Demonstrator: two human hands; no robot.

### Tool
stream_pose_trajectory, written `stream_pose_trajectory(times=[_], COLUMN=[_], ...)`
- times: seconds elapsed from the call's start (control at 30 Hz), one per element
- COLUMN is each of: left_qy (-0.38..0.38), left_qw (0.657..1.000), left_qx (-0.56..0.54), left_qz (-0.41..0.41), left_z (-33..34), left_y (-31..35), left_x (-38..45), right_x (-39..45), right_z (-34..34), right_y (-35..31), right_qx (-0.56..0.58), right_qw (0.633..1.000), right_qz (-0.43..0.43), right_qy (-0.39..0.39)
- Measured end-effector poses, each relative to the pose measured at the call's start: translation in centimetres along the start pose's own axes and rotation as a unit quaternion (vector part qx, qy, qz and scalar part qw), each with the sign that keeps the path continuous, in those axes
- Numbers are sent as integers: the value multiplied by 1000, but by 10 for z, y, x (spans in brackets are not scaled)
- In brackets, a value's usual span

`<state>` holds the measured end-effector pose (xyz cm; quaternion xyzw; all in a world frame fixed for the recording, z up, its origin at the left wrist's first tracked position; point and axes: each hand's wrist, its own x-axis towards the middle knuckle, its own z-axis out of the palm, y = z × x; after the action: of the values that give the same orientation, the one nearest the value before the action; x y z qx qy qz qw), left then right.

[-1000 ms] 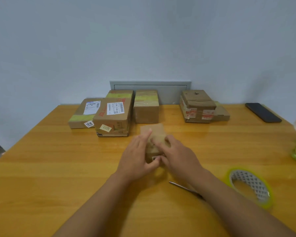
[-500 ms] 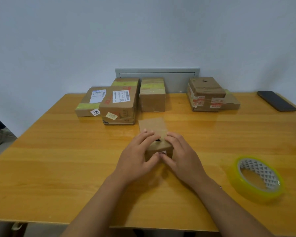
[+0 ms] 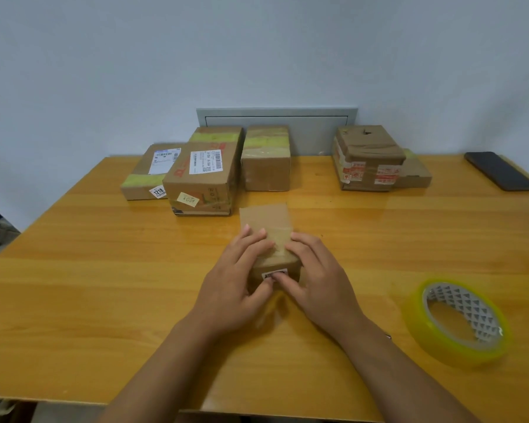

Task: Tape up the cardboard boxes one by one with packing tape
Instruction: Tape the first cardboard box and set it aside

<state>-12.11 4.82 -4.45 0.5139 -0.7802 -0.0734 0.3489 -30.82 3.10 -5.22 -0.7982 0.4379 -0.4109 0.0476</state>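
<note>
A small cardboard box (image 3: 269,227) sits at the middle of the wooden table (image 3: 74,270), with one flap standing up at its far side. My left hand (image 3: 237,279) grips its left side and my right hand (image 3: 315,279) its right side. The fingers of both hands press on the top, and the thumbs meet on the front face by a small label. A roll of yellow-green packing tape (image 3: 458,320) lies flat at the right, apart from my hands.
Along the back wall stand several taped cardboard boxes: a flat one (image 3: 153,172), a labelled one (image 3: 203,175), a plain one (image 3: 268,161) and a pair at the right (image 3: 368,157). A black phone (image 3: 501,170) lies at the far right.
My fingers have shifted on the box top and the thumbs have come together on its front. The view has tilted down; the scissors seen earlier by my right forearm are hidden now.
</note>
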Motion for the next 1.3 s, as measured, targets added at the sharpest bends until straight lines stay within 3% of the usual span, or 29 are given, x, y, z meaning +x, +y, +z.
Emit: stream_pose_trajectory(times=[0.33, 1.3], left_qy=[14, 39], left_qw=[999, 999], left_qx=[39, -11], left_qz=[-1, 0], left_z=[1, 6], left_y=[5, 3], left_x=[1, -2], right_x=[-1, -3], right_z=[-1, 0], right_y=[-1, -3], right_qx=[9, 16], right_qw=[1000, 999], right_qz=[10, 26], right_qy=[-9, -12])
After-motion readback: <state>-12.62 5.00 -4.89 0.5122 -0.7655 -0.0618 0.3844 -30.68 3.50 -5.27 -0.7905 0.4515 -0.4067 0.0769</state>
